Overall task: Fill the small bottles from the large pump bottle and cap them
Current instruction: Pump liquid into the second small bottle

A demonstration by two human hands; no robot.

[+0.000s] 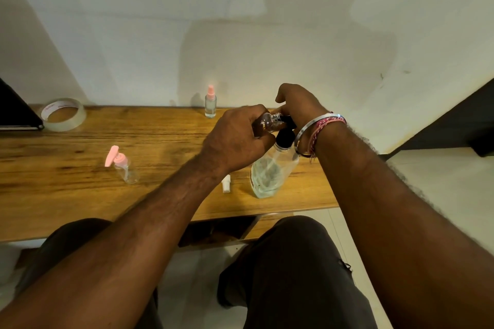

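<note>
The wooden bench [80, 141] runs under both hands, its near edge just below the wrists. On it, right under the fingers of both hands, stands the large pump bottle [270, 173], clear, with liquid low inside and a black pump head directly beneath the right palm. The right hand [299, 107] is draped over that pump head, wrist bent, its thumb sticking up and away; the fingers themselves are hidden behind the hand, so whether they are pressed together or spread cannot be told. A metal bangle [318, 121] and a red thread band circle the right wrist. The left hand [235, 139] has its fingers curled tight around a small clear bottle [270, 121], held tilted, its open threaded neck meeting the pump's nozzle just at the left fingertips. Far left of the fingers, at the back of the bench, lies a roll of clear tape [64, 114]. Left of the left hand and well apart stands a small bottle with a pink pump top [123, 165]. Beyond the left knuckles, near the wall, stands a small spray bottle with a pink cap [210, 101]. Just below the left wrist lies a small white cap [226, 184].
</note>
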